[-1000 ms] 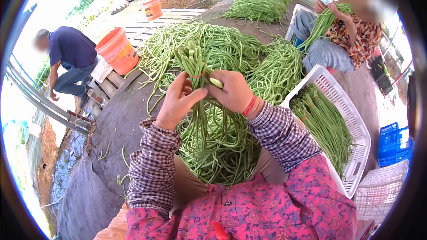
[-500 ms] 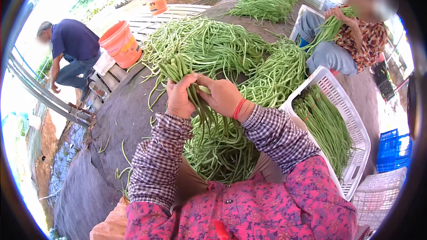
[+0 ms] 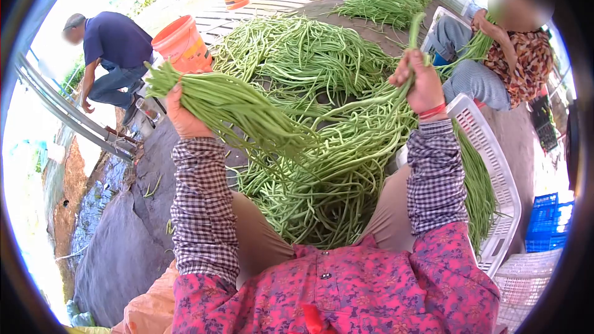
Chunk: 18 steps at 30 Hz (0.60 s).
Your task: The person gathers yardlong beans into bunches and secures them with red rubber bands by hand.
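My left hand (image 3: 187, 116) is closed around a thick bunch of long green beans (image 3: 238, 104), raised at the left with the tails drooping to the right. A reddish band seems to circle the bunch near the fingers. On the right, my right hand (image 3: 423, 84) grips a few long beans (image 3: 416, 29); their tops stick up above the fist and their lengths trail down toward the heap. Between and below both hands lies a loose pile of long beans (image 3: 334, 167), reaching in between my knees.
Beside my right leg stands a white crate (image 3: 508, 201) with long beans (image 3: 473, 185) inside. Another bean heap (image 3: 297, 52) lies ahead. Orange buckets (image 3: 180, 43) stand at the back left. One person (image 3: 117, 43) bends at left; another (image 3: 520, 55) sits at right holding beans.
My hands were together over the bunch and have moved apart. The left carried the bunch leftward; the right moved right and up, now with a few beans in it.
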Motion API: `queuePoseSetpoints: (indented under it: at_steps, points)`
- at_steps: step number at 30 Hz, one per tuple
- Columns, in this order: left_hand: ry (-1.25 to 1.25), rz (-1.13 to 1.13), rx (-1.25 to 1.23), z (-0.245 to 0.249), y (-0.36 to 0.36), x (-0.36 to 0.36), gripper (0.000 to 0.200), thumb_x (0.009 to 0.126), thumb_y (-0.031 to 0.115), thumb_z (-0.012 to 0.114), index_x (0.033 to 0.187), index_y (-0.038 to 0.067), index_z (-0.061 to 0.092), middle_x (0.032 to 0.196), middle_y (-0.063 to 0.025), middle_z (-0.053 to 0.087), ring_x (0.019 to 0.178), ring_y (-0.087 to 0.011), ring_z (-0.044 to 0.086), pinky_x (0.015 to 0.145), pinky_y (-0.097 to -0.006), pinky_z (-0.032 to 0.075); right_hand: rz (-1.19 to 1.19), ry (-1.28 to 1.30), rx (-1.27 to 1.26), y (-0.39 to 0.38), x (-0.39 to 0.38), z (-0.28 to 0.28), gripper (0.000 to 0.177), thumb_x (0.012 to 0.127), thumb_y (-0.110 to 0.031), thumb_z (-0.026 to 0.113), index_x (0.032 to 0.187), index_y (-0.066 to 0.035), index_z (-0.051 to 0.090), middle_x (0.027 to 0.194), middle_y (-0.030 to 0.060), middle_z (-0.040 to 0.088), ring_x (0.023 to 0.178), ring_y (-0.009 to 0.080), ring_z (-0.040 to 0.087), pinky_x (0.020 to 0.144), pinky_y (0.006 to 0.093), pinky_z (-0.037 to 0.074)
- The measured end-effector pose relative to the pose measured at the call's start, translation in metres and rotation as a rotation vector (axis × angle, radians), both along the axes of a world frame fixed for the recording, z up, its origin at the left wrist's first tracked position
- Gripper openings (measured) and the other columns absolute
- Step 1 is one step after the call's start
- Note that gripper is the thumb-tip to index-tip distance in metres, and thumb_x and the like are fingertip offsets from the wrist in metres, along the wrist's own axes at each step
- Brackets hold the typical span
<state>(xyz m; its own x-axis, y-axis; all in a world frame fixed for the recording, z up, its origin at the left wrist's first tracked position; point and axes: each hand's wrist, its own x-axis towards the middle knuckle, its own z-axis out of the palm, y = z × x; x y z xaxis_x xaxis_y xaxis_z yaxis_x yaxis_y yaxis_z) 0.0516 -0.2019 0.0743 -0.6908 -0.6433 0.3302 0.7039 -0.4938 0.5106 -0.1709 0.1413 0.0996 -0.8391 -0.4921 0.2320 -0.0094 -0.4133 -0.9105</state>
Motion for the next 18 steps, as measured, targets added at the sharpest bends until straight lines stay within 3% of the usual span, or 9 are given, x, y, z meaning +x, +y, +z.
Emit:
queuePoseSetpoints:
  at_steps: [2, 4, 6, 8, 10, 11, 12, 15, 18]
  points:
    - [0.152, 0.075, 0.010, -0.002, -0.019, 0.011, 0.037, 0.080, 0.029, 0.057, 0.101, -0.001, 0.060, 0.101, -0.0166, 0.062, 0.095, -0.0269, 0.059, 0.085, -0.0424, 0.049, -0.198, -0.232, -0.280, 0.008, -0.001, 0.014, 0.026, 0.097, -0.029, 0.045, 0.097, -0.004, 0.051, 0.072, 0.0019, 0.047, 0.062, 0.0126, 0.049, 0.059, 0.0272, 0.046]
    - [0.542, -0.362, 0.065, -0.001, -0.044, 0.027, 0.037, 0.079, 0.029, 0.058, 0.100, -0.001, 0.060, 0.104, -0.0150, 0.058, 0.093, -0.0260, 0.057, 0.086, -0.0393, 0.049, 0.000, -0.193, -0.489, 0.037, -0.024, 0.004, 0.022, 0.098, -0.024, 0.044, 0.101, -0.004, 0.052, 0.074, 0.0022, 0.046, 0.064, 0.0124, 0.047, 0.063, 0.0279, 0.044]
    - [0.570, 0.069, 0.220, -0.012, -0.084, 0.038, 0.035, 0.079, 0.028, 0.059, 0.098, -0.001, 0.060, 0.106, -0.0144, 0.055, 0.092, -0.0264, 0.055, 0.085, -0.0374, 0.049, 0.191, -0.159, -0.655, 0.058, -0.036, 0.004, 0.019, 0.098, -0.020, 0.044, 0.105, -0.004, 0.052, 0.076, 0.0020, 0.044, 0.065, 0.0120, 0.045, 0.066, 0.0279, 0.042]
    - [0.451, 0.065, 0.118, -0.016, -0.079, 0.045, 0.037, 0.078, 0.028, 0.058, 0.098, -0.003, 0.060, 0.103, -0.0178, 0.057, 0.096, -0.0280, 0.054, 0.085, -0.0374, 0.049, 0.381, -0.143, -0.775, 0.061, -0.031, 0.017, 0.018, 0.098, -0.016, 0.043, 0.109, -0.005, 0.052, 0.077, 0.0014, 0.042, 0.065, 0.0114, 0.042, 0.068, 0.0274, 0.039]
    - [0.261, 0.097, 0.177, -0.024, -0.084, 0.046, 0.039, 0.079, 0.030, 0.058, 0.099, -0.004, 0.059, 0.101, -0.0194, 0.058, 0.095, -0.0286, 0.055, 0.085, -0.0376, 0.049, 0.450, -0.049, -0.719, 0.057, -0.015, 0.037, 0.018, 0.098, -0.019, 0.044, 0.108, -0.005, 0.051, 0.076, 0.0015, 0.039, 0.064, 0.0122, 0.038, 0.068, 0.0292, 0.037]
    - [0.136, 0.097, -0.093, -0.025, -0.080, 0.047, 0.043, 0.080, 0.032, 0.056, 0.102, -0.005, 0.059, 0.100, -0.0204, 0.060, 0.093, -0.0294, 0.057, 0.084, -0.0384, 0.049, 0.463, -0.017, -0.702, 0.053, -0.002, 0.054, 0.019, 0.098, -0.020, 0.044, 0.108, -0.005, 0.050, 0.076, 0.0015, 0.039, 0.064, 0.0131, 0.038, 0.069, 0.0302, 0.037]
    - [0.064, 0.177, -0.070, -0.024, -0.080, 0.041, 0.043, 0.083, 0.033, 0.054, 0.105, -0.004, 0.058, 0.100, -0.0202, 0.061, 0.090, -0.0294, 0.059, 0.083, -0.0389, 0.049, 0.472, 0.015, -0.684, 0.050, 0.009, 0.070, 0.020, 0.098, -0.021, 0.044, 0.108, -0.005, 0.050, 0.076, 0.0014, 0.038, 0.064, 0.0140, 0.038, 0.070, 0.0312, 0.037]
    - [-0.036, 0.067, -0.073, -0.010, -0.052, 0.036, 0.042, 0.085, 0.031, 0.052, 0.107, -0.004, 0.056, 0.101, -0.0195, 0.061, 0.091, -0.0290, 0.059, 0.083, -0.0390, 0.049, 0.481, 0.114, -0.677, 0.036, 0.021, 0.116, 0.026, 0.097, -0.031, 0.045, 0.101, -0.006, 0.053, 0.078, 0.0025, 0.045, 0.072, 0.0164, 0.046, 0.075, 0.0350, 0.039]
    - [-0.054, 0.083, -0.061, -0.002, -0.041, 0.035, 0.043, 0.086, 0.030, 0.051, 0.110, -0.005, 0.054, 0.099, -0.0195, 0.060, 0.094, -0.0291, 0.058, 0.085, -0.0391, 0.048, 0.423, 0.074, -0.329, 0.011, 0.050, 0.149, 0.023, 0.098, -0.023, 0.043, 0.085, -0.005, 0.045, 0.081, 0.0050, 0.042, 0.082, 0.0168, 0.044, 0.081, 0.0306, 0.037]
